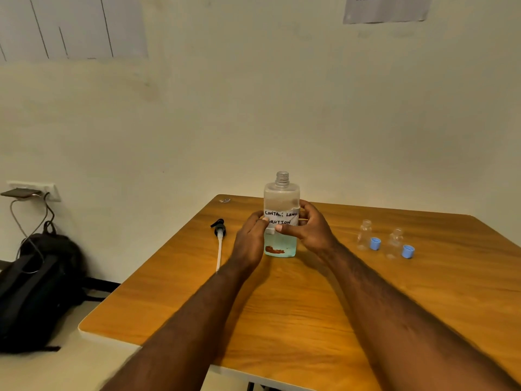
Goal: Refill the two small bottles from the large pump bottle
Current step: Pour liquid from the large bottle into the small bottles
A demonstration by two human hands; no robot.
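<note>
One head-worn camera (wide-angle) looked forward and down onto the table (282, 306). It faced the wall (253, 108), close in.

Pump (219, 240) left of large bottle (281, 196)

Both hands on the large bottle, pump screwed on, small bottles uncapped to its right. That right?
No: the head view shows the pump unscrewed, lying on the table left of the large bottle. The rest holds; the left hand and right hand grip it.
</note>
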